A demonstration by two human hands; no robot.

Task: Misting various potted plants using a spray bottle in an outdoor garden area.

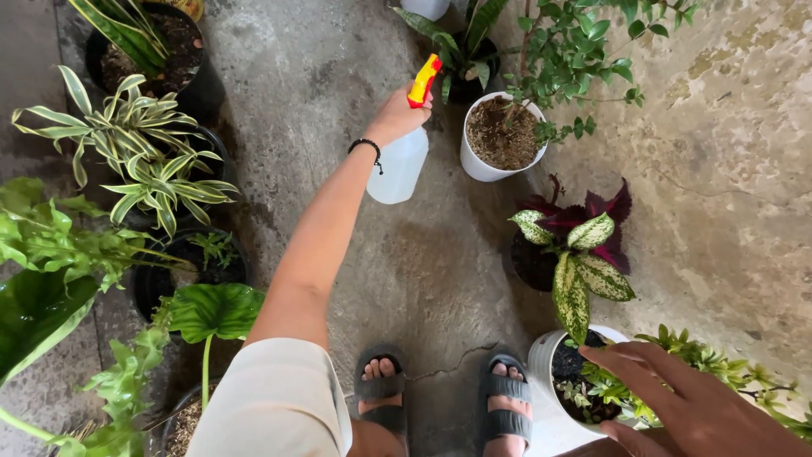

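Hanging below left hand [397, 114] (gripped): spray bottle [397, 165]

The spray bottle [399, 156] has a translucent white, rounded body and a trigger head [423, 81] in yellow and red. It is held out at arm's length in the left hand [397, 112], above the concrete floor, tilted so the body hangs down toward the viewer while the nozzle points up and away — toward the white pot [499, 140] of bare soil just beside it. How full it is cannot be made out. The other white pot [545, 360] — low at the right, dark soil, small speckled leaves — sits under the right hand [702, 406].
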